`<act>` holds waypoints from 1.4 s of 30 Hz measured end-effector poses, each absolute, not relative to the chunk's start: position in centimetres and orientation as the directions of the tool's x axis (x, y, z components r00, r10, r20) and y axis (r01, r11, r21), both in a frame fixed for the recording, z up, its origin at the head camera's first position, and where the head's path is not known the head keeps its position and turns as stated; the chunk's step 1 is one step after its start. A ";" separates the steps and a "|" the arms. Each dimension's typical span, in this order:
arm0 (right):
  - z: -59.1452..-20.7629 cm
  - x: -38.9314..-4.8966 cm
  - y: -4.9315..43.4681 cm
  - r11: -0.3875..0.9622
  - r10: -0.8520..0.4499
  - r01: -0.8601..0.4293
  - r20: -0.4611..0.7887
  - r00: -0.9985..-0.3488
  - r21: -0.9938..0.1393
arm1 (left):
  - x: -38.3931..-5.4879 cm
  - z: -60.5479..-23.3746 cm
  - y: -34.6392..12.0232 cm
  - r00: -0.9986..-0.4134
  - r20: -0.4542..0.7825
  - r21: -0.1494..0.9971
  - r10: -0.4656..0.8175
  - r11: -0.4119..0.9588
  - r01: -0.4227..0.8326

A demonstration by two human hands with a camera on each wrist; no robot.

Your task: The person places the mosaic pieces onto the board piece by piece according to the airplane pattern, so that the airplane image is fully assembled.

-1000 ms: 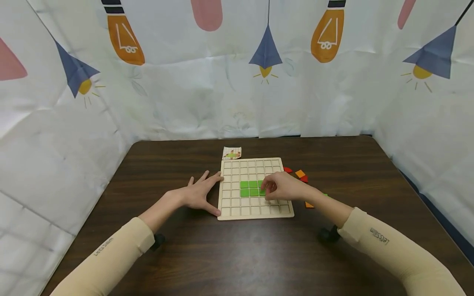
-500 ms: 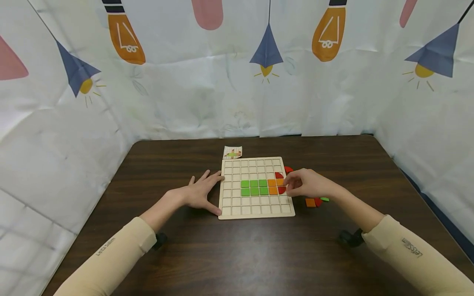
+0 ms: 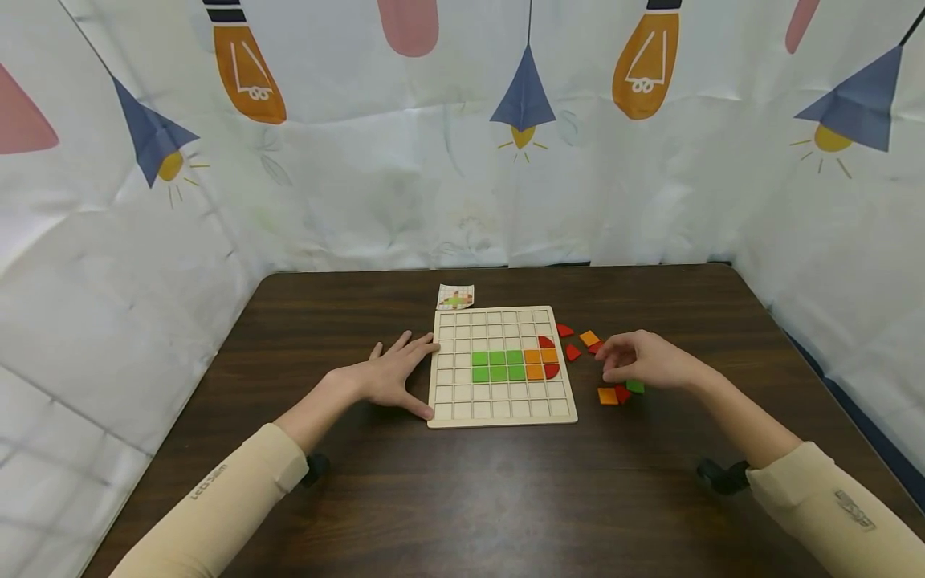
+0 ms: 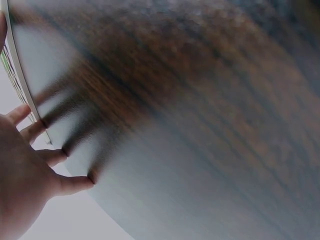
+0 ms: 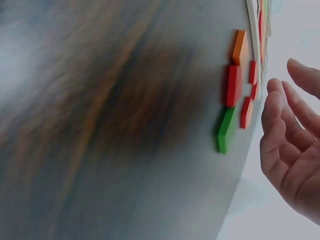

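Two bare hands: the left hand lies spread, thumb and forefinger against the left edge of the gridded wooden board; the right hand, loosely curved, thumb apart, holds nothing near the loose tiles. Six green squares, four orange squares and two red quarter-circles sit on the board; behind lies a pattern card.

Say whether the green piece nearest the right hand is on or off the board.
Off: that green piece lies on the table, apart from the board.
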State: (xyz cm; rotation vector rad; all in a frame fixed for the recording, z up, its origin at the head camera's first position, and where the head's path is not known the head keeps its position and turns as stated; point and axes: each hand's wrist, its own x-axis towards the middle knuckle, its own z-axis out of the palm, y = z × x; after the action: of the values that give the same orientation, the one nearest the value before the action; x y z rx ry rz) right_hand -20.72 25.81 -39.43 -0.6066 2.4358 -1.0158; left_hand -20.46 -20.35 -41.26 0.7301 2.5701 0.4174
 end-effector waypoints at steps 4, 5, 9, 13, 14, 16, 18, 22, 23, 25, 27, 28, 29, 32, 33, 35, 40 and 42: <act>-39.7 -20.4 26.8 0.638 -0.528 -0.213 -0.219 -0.821 -0.740 | -20.3 -41.1 -20.3 -0.769 -0.327 0.384 0.550 0.820 0.424; -39.7 -20.3 27.0 0.638 -0.524 -0.212 -0.216 -0.824 -0.740 | -20.3 -41.1 -20.3 -0.770 -0.325 0.381 0.549 0.821 0.425; -39.9 -20.0 27.8 0.654 -0.501 -0.211 -0.207 -0.840 -0.726 | -20.3 -41.0 -20.2 -0.776 -0.307 0.360 0.551 0.822 0.441; -40.1 -19.8 28.6 0.692 -0.459 -0.198 -0.211 -0.863 -0.694 | -20.3 -41.0 -20.2 -0.778 -0.289 0.337 0.558 0.820 0.463; -40.2 -19.7 28.8 0.700 -0.448 -0.195 -0.210 -0.869 -0.687 | -20.3 -41.0 -20.2 -0.777 -0.287 0.336 0.560 0.818 0.466; -40.3 -19.5 29.2 0.711 -0.433 -0.190 -0.209 -0.877 -0.677 | -20.3 -41.0 -20.2 -0.776 -0.285 0.336 0.563 0.816 0.470; -40.5 -19.4 29.6 0.714 -0.421 -0.183 -0.206 -0.883 -0.675 | -20.3 -41.0 -20.2 -0.775 -0.285 0.339 0.564 0.815 0.469; -40.7 -19.3 30.2 0.710 -0.411 -0.160 -0.219 -0.885 -0.686 | -20.4 -41.1 -20.2 -0.777 -0.285 0.339 0.562 0.817 0.466; -40.8 -19.3 30.3 0.710 -0.410 -0.154 -0.225 -0.884 -0.688 | -20.4 -41.2 -20.2 -0.778 -0.284 0.339 0.561 0.818 0.465; -40.9 -19.4 30.3 0.710 -0.413 -0.147 -0.238 -0.879 -0.688 | -20.4 -41.2 -20.2 -0.779 -0.284 0.338 0.560 0.818 0.465; -41.0 -19.5 30.4 0.715 -0.421 -0.151 -0.248 -0.873 -0.683 | -20.5 -41.3 -20.2 -0.778 -0.284 0.337 0.560 0.818 0.466; -41.0 -19.5 30.4 0.717 -0.424 -0.153 -0.252 -0.870 -0.680 | -20.5 -41.3 -20.3 -0.778 -0.283 0.337 0.561 0.817 0.467; -41.0 -19.5 30.4 0.720 -0.425 -0.154 -0.255 -0.868 -0.676 | -20.6 -41.3 -20.3 -0.778 -0.282 0.337 0.562 0.817 0.468; -40.9 -19.5 30.2 0.727 -0.428 -0.158 -0.261 -0.865 -0.668 | -20.6 -41.4 -20.3 -0.776 -0.280 0.341 0.564 0.815 0.469; -40.9 -19.5 30.2 0.728 -0.427 -0.157 -0.262 -0.865 -0.667 | -20.6 -41.4 -20.3 -0.776 -0.280 0.343 0.565 0.814 0.469; -40.9 -19.4 30.1 0.733 -0.428 -0.162 -0.262 -0.865 -0.661 | -20.5 -41.4 -20.3 -0.774 -0.287 0.347 0.565 0.814 0.466; -41.1 -19.3 29.8 0.744 -0.428 -0.181 -0.250 -0.868 -0.643 | -20.4 -41.3 -20.3 -0.769 -0.304 0.348 0.562 0.817 0.460; -41.2 -19.3 29.7 0.744 -0.431 -0.191 -0.241 -0.870 -0.641 | -20.5 -41.3 -20.3 -0.770 -0.307 0.347 0.559 0.819 0.457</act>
State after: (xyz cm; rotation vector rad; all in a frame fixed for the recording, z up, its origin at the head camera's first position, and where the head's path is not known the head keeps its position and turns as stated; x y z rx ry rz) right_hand -19.27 29.68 -41.16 -0.4782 2.5690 -0.8850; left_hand -20.45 -20.30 -41.28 0.7610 2.6035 0.3547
